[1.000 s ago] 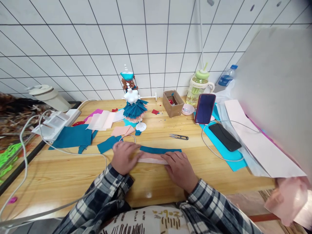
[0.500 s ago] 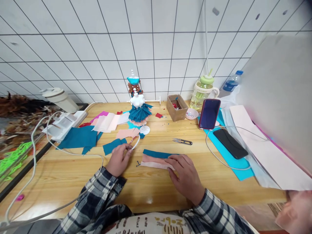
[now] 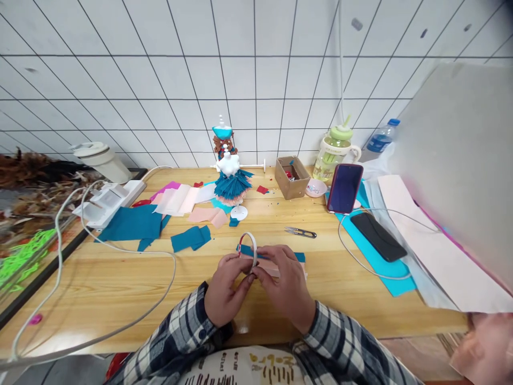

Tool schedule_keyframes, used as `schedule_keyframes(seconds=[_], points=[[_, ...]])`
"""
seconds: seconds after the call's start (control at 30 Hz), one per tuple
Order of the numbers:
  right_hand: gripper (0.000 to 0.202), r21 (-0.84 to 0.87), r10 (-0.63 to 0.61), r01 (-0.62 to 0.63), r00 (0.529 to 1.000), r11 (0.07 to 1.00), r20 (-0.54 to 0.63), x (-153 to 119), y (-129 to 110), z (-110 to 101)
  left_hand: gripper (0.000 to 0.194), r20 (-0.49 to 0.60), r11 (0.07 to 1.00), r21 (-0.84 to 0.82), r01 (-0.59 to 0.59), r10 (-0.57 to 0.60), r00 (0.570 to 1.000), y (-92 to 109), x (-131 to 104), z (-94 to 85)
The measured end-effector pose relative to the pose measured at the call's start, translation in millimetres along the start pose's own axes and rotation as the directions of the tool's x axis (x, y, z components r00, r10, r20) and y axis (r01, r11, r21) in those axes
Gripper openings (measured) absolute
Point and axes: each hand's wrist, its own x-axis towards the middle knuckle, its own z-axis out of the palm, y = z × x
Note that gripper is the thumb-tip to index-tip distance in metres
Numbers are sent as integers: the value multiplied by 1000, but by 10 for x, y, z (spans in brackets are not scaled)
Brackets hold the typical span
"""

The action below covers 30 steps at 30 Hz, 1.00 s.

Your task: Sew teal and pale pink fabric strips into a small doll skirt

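My left hand [image 3: 225, 289] is closed around the lower part of a thin white ring, which looks like a narrow tape roll [image 3: 255, 247], standing upright with some red on its inner side. My right hand [image 3: 286, 286] pinches at the ring's lower right side, its fingertips meeting those of the left; exactly what it grips is partly hidden. Beneath and behind both hands lie layered strips of teal paper [image 3: 299, 257] and peach paper [image 3: 300, 267], mostly covered. Beyond them, a small white dress-form figure [image 3: 229, 164] wears a pleated teal skirt [image 3: 232, 184].
Thread snips [image 3: 300, 232] lie right of centre. Teal pieces [image 3: 190, 238] and a peach piece [image 3: 206, 215] are at left. A cardboard box [image 3: 292, 187], an upright phone [image 3: 344, 188] and a flat black phone [image 3: 379, 237] sit farther off. A white cable [image 3: 174, 272] loops across the left side.
My left hand has brought the tape roll right and toward me, over the paper strips. My right hand has moved left off the strips' right end to meet it at the roll.
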Motion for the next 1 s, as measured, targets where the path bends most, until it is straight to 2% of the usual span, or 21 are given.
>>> schedule_keyframes(seconds=[0.2, 0.4, 0.5, 0.6, 0.63, 0.77, 0.9, 1.0], points=[[18, -17, -90, 89, 995, 996, -50, -36, 39, 12, 15, -11, 995, 81, -54, 55, 998, -7, -9, -6], [10, 53, -7, 10, 999, 999, -54, -49, 92, 50, 19, -2, 986, 145, -78, 79, 997, -25, -26, 22], [4, 86, 31, -31, 1000, 996, -2, -59, 121, 48, 17, 20, 987, 152, -45, 43, 999, -30, -30, 34], [2, 97, 40, -38, 999, 995, -25, -81, 133, 39, 17, 7, 988, 146, 45, -46, 999, -27, -29, 32], [3, 92, 50, -45, 997, 995, -50, -89, 134, 37, 19, 1, 987, 144, 72, -73, 997, -23, -27, 27], [37, 33, 27, -24, 996, 999, -83, -100, 132, 38, 22, 11, 990, 114, 87, -89, 996, 11, -5, -6], [13, 2, -35, 35, 995, 999, -91, -95, 123, 62, 23, 18, 995, 83, 49, -50, 999, 37, 14, -23], [13, 17, 24, -22, 993, 1000, -115, -102, 118, 81, 20, -3, 992, 121, 31, -31, 1000, 32, 8, -21]])
